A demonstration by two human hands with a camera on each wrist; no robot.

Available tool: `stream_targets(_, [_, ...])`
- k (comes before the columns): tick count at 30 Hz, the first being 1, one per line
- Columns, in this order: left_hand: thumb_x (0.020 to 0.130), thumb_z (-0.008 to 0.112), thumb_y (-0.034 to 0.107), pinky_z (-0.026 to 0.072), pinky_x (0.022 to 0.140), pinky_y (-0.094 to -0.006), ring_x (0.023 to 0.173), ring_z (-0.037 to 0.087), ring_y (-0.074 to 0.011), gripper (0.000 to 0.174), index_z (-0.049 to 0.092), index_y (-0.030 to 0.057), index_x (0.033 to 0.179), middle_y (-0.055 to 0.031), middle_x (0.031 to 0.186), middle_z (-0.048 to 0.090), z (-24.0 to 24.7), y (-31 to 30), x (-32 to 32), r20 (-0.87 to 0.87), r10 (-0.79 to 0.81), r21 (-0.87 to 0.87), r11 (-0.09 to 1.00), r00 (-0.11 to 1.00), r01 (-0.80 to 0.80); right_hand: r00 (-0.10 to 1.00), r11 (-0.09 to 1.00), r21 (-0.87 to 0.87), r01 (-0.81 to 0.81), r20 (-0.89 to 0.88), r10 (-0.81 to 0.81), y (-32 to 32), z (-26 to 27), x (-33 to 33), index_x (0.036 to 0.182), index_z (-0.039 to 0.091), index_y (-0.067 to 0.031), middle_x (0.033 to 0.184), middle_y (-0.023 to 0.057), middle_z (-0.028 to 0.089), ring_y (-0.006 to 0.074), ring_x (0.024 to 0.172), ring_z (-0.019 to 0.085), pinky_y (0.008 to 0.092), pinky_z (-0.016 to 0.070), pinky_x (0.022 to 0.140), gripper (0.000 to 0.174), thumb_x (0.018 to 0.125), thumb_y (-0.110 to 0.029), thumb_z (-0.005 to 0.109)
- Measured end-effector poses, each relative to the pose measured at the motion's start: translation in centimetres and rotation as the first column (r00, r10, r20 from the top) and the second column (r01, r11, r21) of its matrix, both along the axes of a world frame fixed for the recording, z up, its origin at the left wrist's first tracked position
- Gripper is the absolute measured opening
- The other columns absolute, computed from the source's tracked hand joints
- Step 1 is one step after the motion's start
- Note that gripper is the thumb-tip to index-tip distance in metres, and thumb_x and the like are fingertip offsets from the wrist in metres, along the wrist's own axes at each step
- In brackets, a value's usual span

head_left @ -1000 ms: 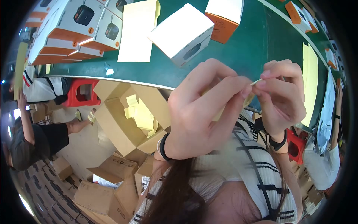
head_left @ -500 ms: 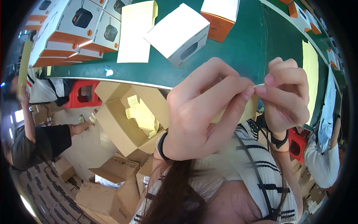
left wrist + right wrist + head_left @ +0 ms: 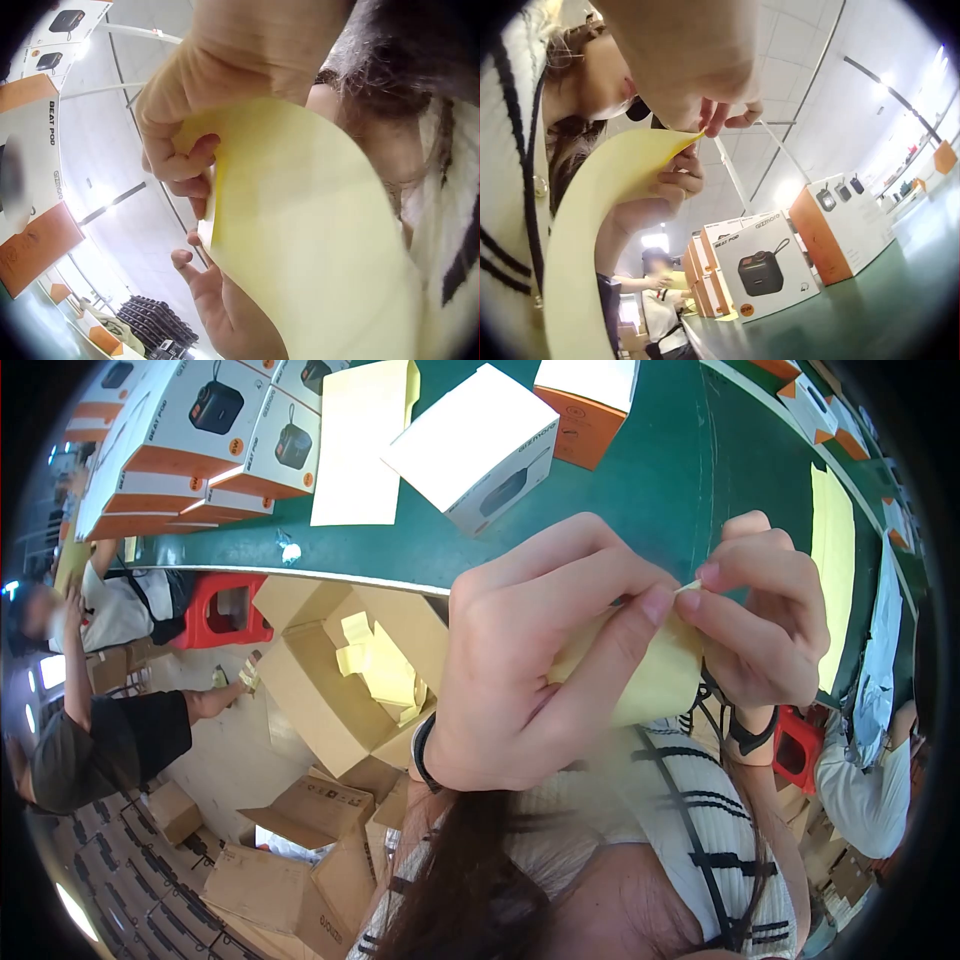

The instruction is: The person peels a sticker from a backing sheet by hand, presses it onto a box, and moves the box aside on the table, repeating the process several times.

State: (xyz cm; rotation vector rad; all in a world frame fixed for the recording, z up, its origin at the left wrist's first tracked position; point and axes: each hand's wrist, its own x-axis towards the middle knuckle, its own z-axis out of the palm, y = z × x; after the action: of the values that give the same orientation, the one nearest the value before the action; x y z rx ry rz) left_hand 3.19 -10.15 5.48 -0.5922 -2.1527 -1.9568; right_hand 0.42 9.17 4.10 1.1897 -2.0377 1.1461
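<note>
A thin yellow sheet (image 3: 665,670) bends down below both hands, in front of the striped top. My left hand (image 3: 545,650) pinches it near a corner between thumb and forefinger, the palm hiding part of it. My right hand (image 3: 770,615) holds the tip of the same corner between thumb and fingertip, right beside the left fingertips. In the left wrist view the curved sheet (image 3: 300,225) shows a narrow white strip (image 3: 208,217) at the pinched edge. From the right wrist, the sheet (image 3: 577,225) arches away from the fingers.
White-and-orange speaker boxes (image 3: 185,430) are stacked at the left on the green table (image 3: 640,500). Beyond my hands sit a white box (image 3: 475,445), an orange-sided box (image 3: 585,410) and another yellow sheet (image 3: 360,450). An open carton (image 3: 300,660) with yellow scraps stands below the table edge.
The yellow sheet has swung into fuller view below my hands. Both hands keep hold of its corner, the fingertips shifting slightly. At the left, another person's hands with a yellow sheet have moved.
</note>
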Motion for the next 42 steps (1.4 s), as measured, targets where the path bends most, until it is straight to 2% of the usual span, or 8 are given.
stream_targets(19, [0.080,0.062,-0.006,0.0419,0.053,-0.0313,0.059,0.057,-0.0271,0.005,0.063,-0.0041,0.085,-0.0130,0.072,0.057,0.0,0.4,-0.5,0.017,-0.027,-0.002,1.000,0.999,0.027,1.000,0.997,0.071,0.024,-0.009,-0.024,0.9,1.0,-0.8,0.085,0.068,0.0002,0.088,0.0129,0.061,0.0283,0.082,0.058,0.0387,0.0465,0.066,0.030,0.056,-0.001,0.077])
stream_targets(22, [0.088,0.052,-0.007,0.0397,0.060,-0.0237,0.067,0.053,-0.0129,0.008,0.060,-0.0101,0.090,-0.0109,0.078,0.059,0.0,-0.1,-0.5,-0.009,-0.087,-0.062,0.994,0.996,0.086,0.994,0.981,0.180,0.073,-0.098,-0.056,1.0,1.9,-0.8,0.083,0.069,0.0002,0.086,0.0114,0.061,0.0286,0.082,0.057,0.0381,0.0467,0.067,0.033,0.051,-0.006,0.077])
stream_targets(28, [0.079,0.062,-0.004,0.0433,0.054,-0.0336,0.060,0.057,-0.0291,0.003,0.062,-0.0025,0.082,-0.0143,0.074,0.057,-0.5,-0.9,-0.3,0.026,0.105,-0.148,0.984,0.994,-0.100,1.000,0.988,0.156,-0.010,0.011,0.008,-0.9,1.1,-1.7,0.081,0.064,0.0016,0.084,0.0106,0.056,0.0292,0.080,0.056,0.0383,0.0459,0.068,0.027,0.055,0.000,0.073])
stream_targets(30, [0.077,0.065,-0.002,0.0439,0.055,-0.0341,0.059,0.055,-0.0289,0.004,0.061,-0.0018,0.079,-0.0143,0.073,0.057,-1.1,-1.9,0.1,-0.032,0.390,-0.345,0.860,0.920,-0.377,0.995,0.991,0.100,-0.090,0.060,0.084,-1.4,1.0,-2.8,0.081,0.061,0.0024,0.084,0.0114,0.055,0.0283,0.080,0.056,0.0370,0.0463,0.068,0.027,0.055,0.008,0.069])
stream_targets(34, [0.078,0.062,-0.005,0.0425,0.060,-0.0245,0.072,0.054,-0.0124,0.031,0.061,0.0016,0.108,-0.0049,0.082,0.058,-3.2,-3.2,0.2,-0.115,0.590,-0.429,0.696,0.799,-0.575,0.998,0.994,0.092,-0.060,0.014,0.059,-3.5,-0.5,-6.2,0.086,0.059,0.0010,0.087,0.0109,0.055,0.0263,0.081,0.056,0.0332,0.0456,0.071,0.024,0.065,0.008,0.068])
stream_targets(38, [0.071,0.061,-0.007,0.0455,0.062,-0.0230,0.100,0.054,-0.0144,0.057,0.057,0.0062,0.126,-0.0098,0.113,0.053,-3.9,-4.2,-0.3,-0.169,0.568,-0.420,0.698,0.806,-0.580,0.985,0.976,0.134,-0.170,0.014,0.170,-4.9,-0.9,-8.8,0.092,0.058,0.0015,0.093,0.0115,0.057,0.0269,0.085,0.059,0.0338,0.0477,0.073,0.022,0.073,0.009,0.066])
stream_targets(40, [0.072,0.068,-0.005,0.0483,0.064,-0.0333,0.089,0.058,-0.0248,0.070,0.048,0.0067,0.138,-0.0152,0.117,0.051,-3.3,-4.9,-1.0,-0.148,0.594,-0.436,0.679,0.791,-0.591,0.973,0.989,0.074,-0.129,0.201,0.112,-5.1,0.0,-9.5,0.093,0.058,0.0021,0.095,0.0115,0.058,0.0261,0.088,0.061,0.0338,0.0490,0.075,0.019,0.076,0.009,0.063])
stream_targets(42, [0.073,0.074,0.002,0.0518,0.073,-0.0276,0.117,0.056,-0.0233,0.078,0.040,0.0019,0.143,-0.0167,0.134,0.051,-4.5,-6.0,-2.3,-0.073,0.609,-0.345,0.728,0.790,-0.593,0.984,0.989,0.070,-0.134,0.128,0.124,-5.1,0.5,-10.8,0.093,0.059,0.0024,0.094,0.0114,0.059,0.0254,0.092,0.062,0.0332,0.0492,0.077,0.016,0.078,0.008,0.062])
